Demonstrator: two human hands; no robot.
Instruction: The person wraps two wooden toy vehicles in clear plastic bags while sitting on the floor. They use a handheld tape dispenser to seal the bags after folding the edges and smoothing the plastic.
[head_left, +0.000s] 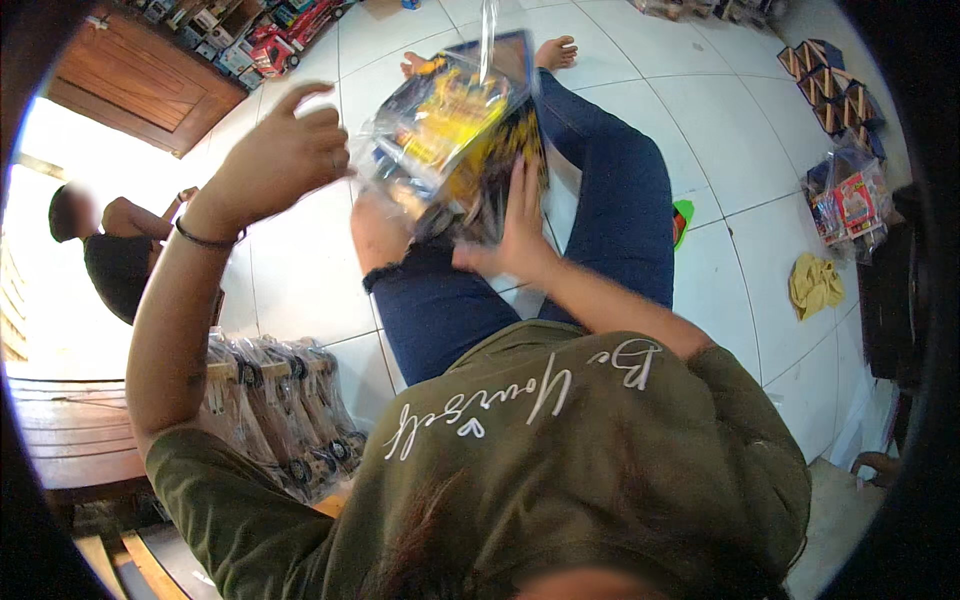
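See package at 12 o'clock, clear-wrapped, yellow and dark, tilted, motion-blurred. See right grip at package's 5 o'clock, spread wide with thumb apart, laid along its side, not closed around it. See left grip between 10 and 11 o'clock, half-curled, just beside package's 9 o'clock edge; can't tell if pinching any of it. Also see yellow cloth on tiled floor at 3 o'clock, bagged wheeled items at 8.
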